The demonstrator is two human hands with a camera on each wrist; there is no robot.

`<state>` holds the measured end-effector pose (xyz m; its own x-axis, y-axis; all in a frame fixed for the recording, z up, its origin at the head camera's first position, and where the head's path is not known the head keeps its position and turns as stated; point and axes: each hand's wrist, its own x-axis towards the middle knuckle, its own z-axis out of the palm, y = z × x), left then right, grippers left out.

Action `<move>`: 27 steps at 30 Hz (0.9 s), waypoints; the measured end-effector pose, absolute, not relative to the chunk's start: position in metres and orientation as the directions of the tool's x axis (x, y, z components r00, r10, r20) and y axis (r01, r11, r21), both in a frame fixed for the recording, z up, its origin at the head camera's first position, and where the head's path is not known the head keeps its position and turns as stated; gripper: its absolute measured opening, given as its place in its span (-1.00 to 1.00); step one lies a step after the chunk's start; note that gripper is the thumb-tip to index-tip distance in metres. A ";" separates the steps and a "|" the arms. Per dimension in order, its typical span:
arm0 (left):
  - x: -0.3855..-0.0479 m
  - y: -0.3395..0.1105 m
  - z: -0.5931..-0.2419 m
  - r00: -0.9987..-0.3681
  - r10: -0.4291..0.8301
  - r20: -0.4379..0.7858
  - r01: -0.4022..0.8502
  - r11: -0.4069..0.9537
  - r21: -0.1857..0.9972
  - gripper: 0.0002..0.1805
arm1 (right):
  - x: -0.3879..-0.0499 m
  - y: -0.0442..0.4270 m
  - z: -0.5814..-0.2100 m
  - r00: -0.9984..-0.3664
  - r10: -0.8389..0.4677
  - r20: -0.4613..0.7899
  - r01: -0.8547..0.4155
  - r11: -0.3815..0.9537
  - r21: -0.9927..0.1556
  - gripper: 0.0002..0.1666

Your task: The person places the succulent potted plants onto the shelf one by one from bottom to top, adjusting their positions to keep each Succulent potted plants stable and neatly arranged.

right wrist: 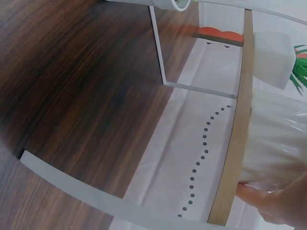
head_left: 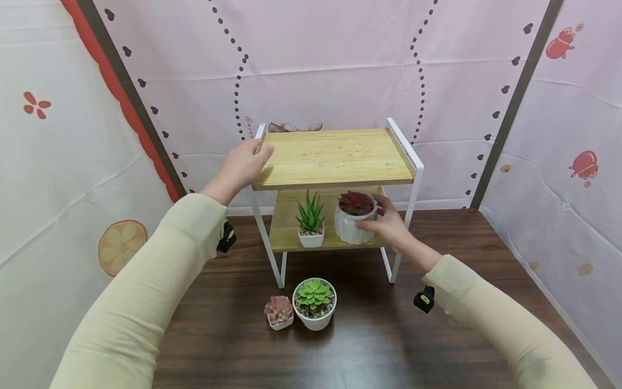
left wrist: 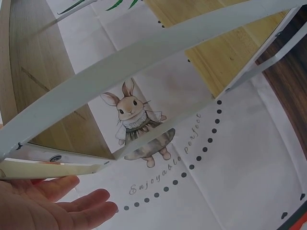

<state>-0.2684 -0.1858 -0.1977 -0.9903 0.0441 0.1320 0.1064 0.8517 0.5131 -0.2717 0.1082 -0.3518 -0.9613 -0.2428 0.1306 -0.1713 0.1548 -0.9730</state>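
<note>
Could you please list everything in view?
two-tier shelf: 1, wood with white frame, on table
aloe: 1, green, in square white pot, on lower board
red succulent: 1, dark red, in ribbed whitish pot, right of aloe
green succulent: 1, light green, in round white pot, before shelf
pink succulent: 1, pink, in small white pot, left of green succulent
table: 1, dark brown, under shelf
printed cloth: count unclear, pale pink, behind and beside
wrist devices: 2, black, one per wrist
sleeves: 2, pale yellow, both arms
left hand: 1, at shelf's left rail
right hand: 1, fingers holding ribbed whitish pot
</note>
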 end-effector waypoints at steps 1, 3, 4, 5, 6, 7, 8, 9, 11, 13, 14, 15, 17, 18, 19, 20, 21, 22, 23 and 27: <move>-0.269 -0.186 -0.198 -0.990 0.046 0.131 0.108 0.852 0.513 -0.30 | -0.272 0.109 -0.352 -0.960 -0.247 0.133 -0.175 0.155 -0.972 -0.05; -0.269 -0.186 -0.197 -0.990 0.050 0.132 0.111 0.853 0.511 -0.31 | -0.273 0.109 -0.352 -0.957 -0.256 0.138 -0.181 0.154 -0.971 -0.06; -0.269 -0.186 -0.197 -0.990 0.054 0.132 0.114 0.855 0.506 -0.31 | -0.273 0.110 -0.353 -0.955 -0.261 0.142 -0.186 0.153 -0.970 -0.06; -0.269 -0.186 -0.197 -0.989 0.056 0.134 0.117 0.857 0.501 -0.31 | -0.273 0.110 -0.353 -0.953 -0.266 0.145 -0.191 0.154 -0.969 -0.05; -0.270 -0.186 -0.197 -0.989 0.058 0.133 0.118 0.859 0.499 -0.31 | -0.273 0.110 -0.353 -0.951 -0.270 0.148 -0.195 0.157 -0.968 -0.05; -0.270 -0.186 -0.197 -0.990 0.060 0.132 0.118 0.861 0.495 -0.30 | -0.274 0.110 -0.353 -0.949 -0.276 0.150 -0.199 0.159 -0.967 -0.05; -0.270 -0.186 -0.197 -0.990 0.058 0.131 0.116 0.862 0.493 -0.30 | -0.274 0.111 -0.353 -0.948 -0.281 0.152 -0.203 0.160 -0.966 -0.05; -0.270 -0.186 -0.198 -0.990 0.057 0.131 0.115 0.863 0.491 -0.30 | -0.274 0.111 -0.354 -0.946 -0.284 0.154 -0.206 0.163 -0.965 -0.04; -0.271 -0.186 -0.198 -0.990 0.053 0.129 0.110 0.864 0.491 -0.30 | -0.275 0.111 -0.354 -0.944 -0.290 0.159 -0.213 0.167 -0.963 -0.04; -0.271 -0.186 -0.198 -0.991 0.050 0.125 0.106 0.864 0.492 -0.29 | -0.275 0.111 -0.355 -0.943 -0.293 0.160 -0.215 0.168 -0.962 -0.05; -0.270 -0.187 -0.198 -0.991 0.050 0.124 0.105 0.864 0.492 -0.29 | -0.275 0.111 -0.355 -0.943 -0.293 0.160 -0.215 0.168 -0.962 -0.05; -0.270 -0.186 -0.198 -0.991 0.051 0.122 0.105 0.863 0.493 -0.29 | -0.275 0.111 -0.355 -0.943 -0.293 0.161 -0.216 0.167 -0.962 -0.05; -0.270 -0.186 -0.198 -0.991 0.053 0.121 0.106 0.864 0.492 -0.29 | -0.275 0.111 -0.355 -0.942 -0.294 0.161 -0.216 0.165 -0.962 -0.05; -0.270 -0.187 -0.198 -0.991 0.053 0.120 0.106 0.863 0.493 -0.29 | -0.274 0.111 -0.355 -0.942 -0.295 0.161 -0.216 0.164 -0.963 -0.05; -0.270 -0.187 -0.198 -0.991 0.053 0.119 0.105 0.863 0.494 -0.29 | -0.274 0.111 -0.355 -0.942 -0.295 0.160 -0.216 0.167 -0.962 -0.04; -0.270 -0.187 -0.198 -0.991 0.052 0.119 0.105 0.863 0.495 -0.29 | -0.273 0.111 -0.354 -0.943 -0.293 0.157 -0.213 0.173 -0.962 -0.04; -0.269 -0.187 -0.198 -0.992 0.051 0.119 0.104 0.862 0.497 -0.29 | -0.273 0.112 -0.354 -0.944 -0.290 0.156 -0.213 0.177 -0.961 -0.03; -0.270 -0.187 -0.198 -0.992 0.051 0.119 0.104 0.860 0.499 -0.29 | -0.272 0.112 -0.354 -0.945 -0.288 0.154 -0.212 0.181 -0.960 -0.03; -0.270 -0.187 -0.198 -0.992 0.050 0.119 0.104 0.859 0.502 -0.30 | -0.272 0.112 -0.355 -0.946 -0.285 0.151 -0.211 0.190 -0.959 -0.02; -0.269 -0.186 -0.197 -0.991 0.051 0.121 0.106 0.852 0.513 -0.30 | -0.266 0.114 -0.353 -0.951 -0.281 0.133 -0.207 0.253 -0.945 0.04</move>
<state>-0.2691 -0.1861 -0.1974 -0.9914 0.0507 0.1206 0.1059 0.8519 0.5129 -0.2656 0.1143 -0.3535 -0.9505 -0.2809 0.1327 -0.2066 0.2525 -0.9453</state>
